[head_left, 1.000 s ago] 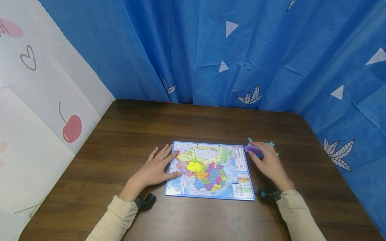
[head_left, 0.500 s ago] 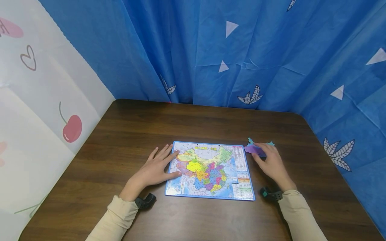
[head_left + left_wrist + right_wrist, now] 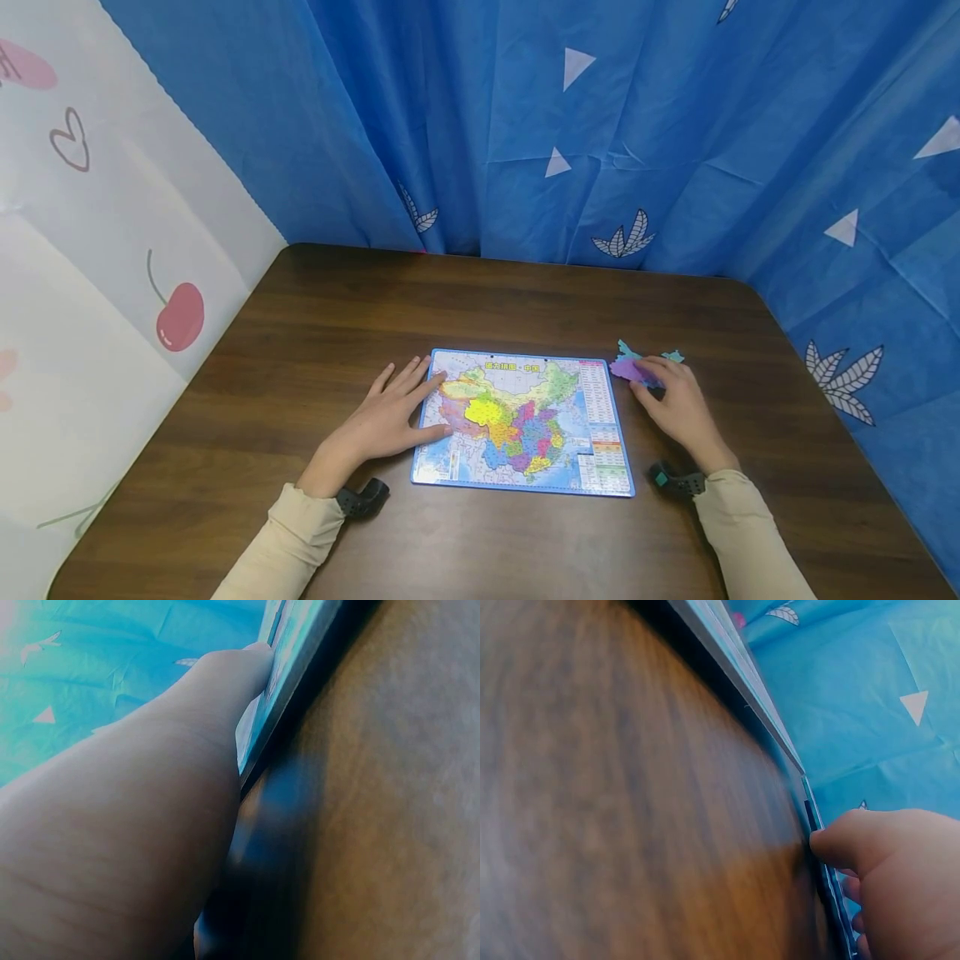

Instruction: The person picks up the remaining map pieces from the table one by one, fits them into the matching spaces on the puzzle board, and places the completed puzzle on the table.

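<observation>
A blue-edged map puzzle board [image 3: 517,479] lies flat on the table, its map made up of coloured regions. My left hand [image 3: 378,421] rests on the board's left side, fingers spread, thumb on the lower left part. In the left wrist view the thumb [image 3: 240,671] touches the board's edge. Just off the board's upper right corner lie loose puzzle pieces, one purple [image 3: 624,368] and some teal [image 3: 624,350]. Over them my right hand [image 3: 681,412] pinches at the pieces with thumb and fingers; its palm hides part of them. The right wrist view shows the thumb [image 3: 832,844] against their edge.
The dark wooden table [image 3: 480,550] extends around the board on all sides. Behind it hangs a blue curtain [image 3: 480,125], and a white printed cloth [image 3: 97,250] stands at the left. Each wrist wears a black band [image 3: 363,500].
My right hand has shifted slightly to the right over the pieces, uncovering more of the purple piece. The left hand stays in place on the board.
</observation>
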Demonstrator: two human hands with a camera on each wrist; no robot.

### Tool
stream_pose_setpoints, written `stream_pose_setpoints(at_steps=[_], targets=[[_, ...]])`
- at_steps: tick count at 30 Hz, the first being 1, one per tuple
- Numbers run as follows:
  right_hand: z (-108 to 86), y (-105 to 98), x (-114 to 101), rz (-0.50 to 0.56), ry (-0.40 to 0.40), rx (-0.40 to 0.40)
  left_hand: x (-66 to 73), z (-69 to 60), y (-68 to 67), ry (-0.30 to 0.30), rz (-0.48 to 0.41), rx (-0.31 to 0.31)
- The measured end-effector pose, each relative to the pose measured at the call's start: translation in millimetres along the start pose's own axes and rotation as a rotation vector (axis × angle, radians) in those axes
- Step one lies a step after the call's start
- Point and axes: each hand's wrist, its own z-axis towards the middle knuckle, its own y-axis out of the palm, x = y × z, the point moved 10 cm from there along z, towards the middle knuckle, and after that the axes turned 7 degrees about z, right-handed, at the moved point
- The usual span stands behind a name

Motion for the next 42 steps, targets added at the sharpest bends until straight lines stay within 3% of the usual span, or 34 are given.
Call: stream_pose_setpoints(at_steps=[20,34,42], targets=[[-0.6,-5.0,-2.3,-0.013,-0.003,0.031,2.1,-1.4,-3.0,-0.006,0.009,-0.001],[-1.5,-6.7,0.7,0.000,0.069,0.012,0.7,-1.0,-1.5,-0.004,0.011,0.001],[0.2,-7.4,-6.0,0.015,0.067,0.022,1.3,-1.2,-2.2,-0.003,0.010,0.004]])
